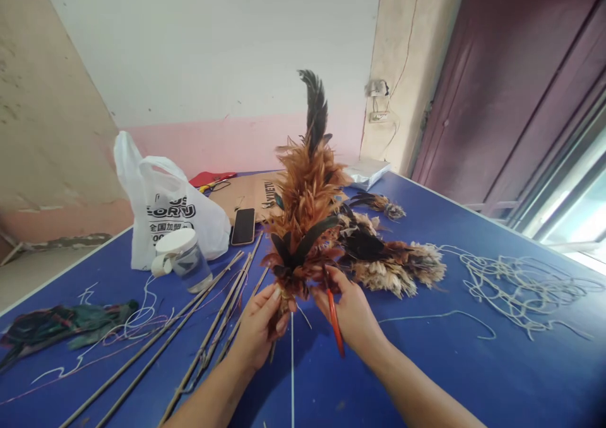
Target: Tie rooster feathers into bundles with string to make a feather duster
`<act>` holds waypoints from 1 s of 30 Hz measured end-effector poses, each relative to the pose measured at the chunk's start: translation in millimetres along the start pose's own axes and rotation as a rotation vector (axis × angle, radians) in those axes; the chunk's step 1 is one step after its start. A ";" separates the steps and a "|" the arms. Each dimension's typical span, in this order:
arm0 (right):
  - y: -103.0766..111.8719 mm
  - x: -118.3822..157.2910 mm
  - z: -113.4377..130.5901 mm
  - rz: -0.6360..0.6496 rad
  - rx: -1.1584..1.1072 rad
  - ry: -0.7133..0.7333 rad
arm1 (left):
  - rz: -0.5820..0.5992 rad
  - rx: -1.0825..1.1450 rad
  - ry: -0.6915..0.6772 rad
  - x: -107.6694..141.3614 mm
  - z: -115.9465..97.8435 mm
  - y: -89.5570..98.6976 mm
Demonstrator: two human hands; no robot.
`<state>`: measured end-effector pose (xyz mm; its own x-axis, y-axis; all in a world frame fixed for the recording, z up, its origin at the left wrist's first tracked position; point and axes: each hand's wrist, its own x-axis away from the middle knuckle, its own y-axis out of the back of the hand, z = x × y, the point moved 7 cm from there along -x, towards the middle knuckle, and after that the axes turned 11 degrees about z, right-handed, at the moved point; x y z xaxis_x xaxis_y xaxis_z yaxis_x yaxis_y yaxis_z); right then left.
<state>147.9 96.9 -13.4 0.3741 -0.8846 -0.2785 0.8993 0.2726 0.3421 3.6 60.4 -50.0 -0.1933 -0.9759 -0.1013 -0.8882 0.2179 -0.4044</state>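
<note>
An upright bundle of brown and black feathers [310, 194] stands over the middle of the blue table. My left hand [262, 321] is closed round its bound lower end, where a thin stick pokes out below. On the right side of the bundle's base, my right hand [348, 305] is closed on a red-handled tool [335, 324], whose dark tip is partly hidden among the feathers. More feather bunches [388, 264] lie on the table just right of the bundle.
Long thin sticks [203, 308] lie at front left, near dark cloth [71, 324] and loose threads. Behind them are a lidded cup [187, 264], white plastic bag [165, 213], phone [243, 226] and cardboard [246, 191]. Tangled string [516, 283] spreads at right.
</note>
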 end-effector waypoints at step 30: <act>35.6 -3.7 8.4 -0.141 -0.225 -0.026 | 0.051 -0.001 0.040 -0.4 10.4 -0.2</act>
<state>176.7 106.7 7.3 0.2383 -0.9285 -0.2847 0.9709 0.2209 0.0922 8.2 60.9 -59.3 -0.2552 -0.9631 -0.0851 -0.8771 0.2676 -0.3988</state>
